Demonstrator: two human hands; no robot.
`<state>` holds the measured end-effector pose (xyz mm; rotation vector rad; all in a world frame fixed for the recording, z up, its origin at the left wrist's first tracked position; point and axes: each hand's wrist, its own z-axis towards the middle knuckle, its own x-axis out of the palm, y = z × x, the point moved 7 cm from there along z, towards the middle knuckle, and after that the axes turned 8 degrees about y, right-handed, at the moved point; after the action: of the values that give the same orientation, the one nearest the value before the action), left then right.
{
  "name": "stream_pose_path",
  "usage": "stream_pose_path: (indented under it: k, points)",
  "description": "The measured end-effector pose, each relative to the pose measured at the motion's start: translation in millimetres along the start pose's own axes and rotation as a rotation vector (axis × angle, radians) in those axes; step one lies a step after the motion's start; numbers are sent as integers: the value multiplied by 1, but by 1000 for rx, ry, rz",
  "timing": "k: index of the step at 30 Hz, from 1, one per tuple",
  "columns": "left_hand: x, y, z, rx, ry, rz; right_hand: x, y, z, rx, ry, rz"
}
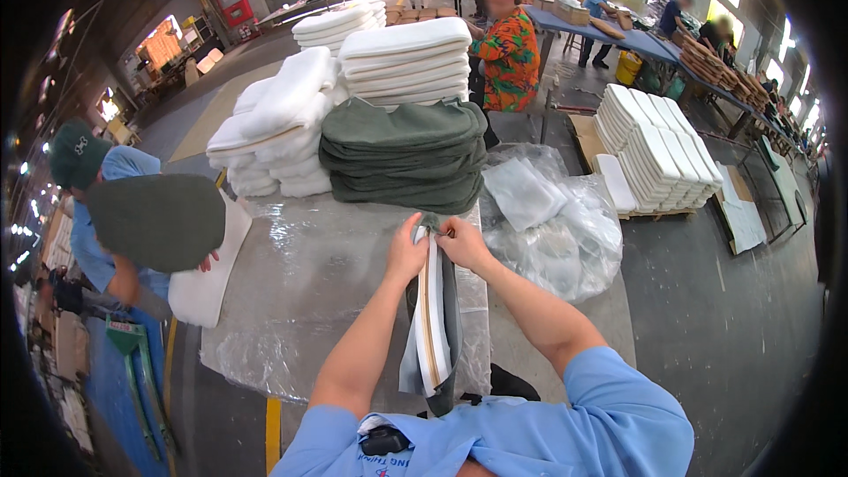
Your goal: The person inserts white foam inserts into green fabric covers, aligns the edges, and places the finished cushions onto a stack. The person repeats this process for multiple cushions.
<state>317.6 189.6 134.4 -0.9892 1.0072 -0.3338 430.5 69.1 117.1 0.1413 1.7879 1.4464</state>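
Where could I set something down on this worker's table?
The widest bare patch of table lies between the co-worker's white piece and the worker's left forearm. It's tighter right of the held strip. The dark green stack and white stacks crowd the far end.

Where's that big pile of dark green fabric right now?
In the head view, the dark green fabric pile is near the middle, on the table just beyond the left hand and right hand, in front of stacked white pads.

Room leftward — green stack [402,156] ahead
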Motion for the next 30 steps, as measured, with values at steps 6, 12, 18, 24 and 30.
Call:
stream_pose_path:
  k: [6, 12, 18, 24, 30]
  points:
    - [23, -2, 38, -44, 89, 12, -14, -6, 14, 89, 256, 46]
    - [31, 9, 49, 118, 81, -65, -19, 3, 28, 51, 344, 30]
    - [51, 29, 60, -66, 76, -307, -31, 14, 34, -310, 279, -349]
    - [58, 44, 58, -70, 138, -614, -31, 17, 37, -384, 343, -340]
    - [45, 33, 74, 52, 215, -295, -24, -19, 42, 159, 423, 272]
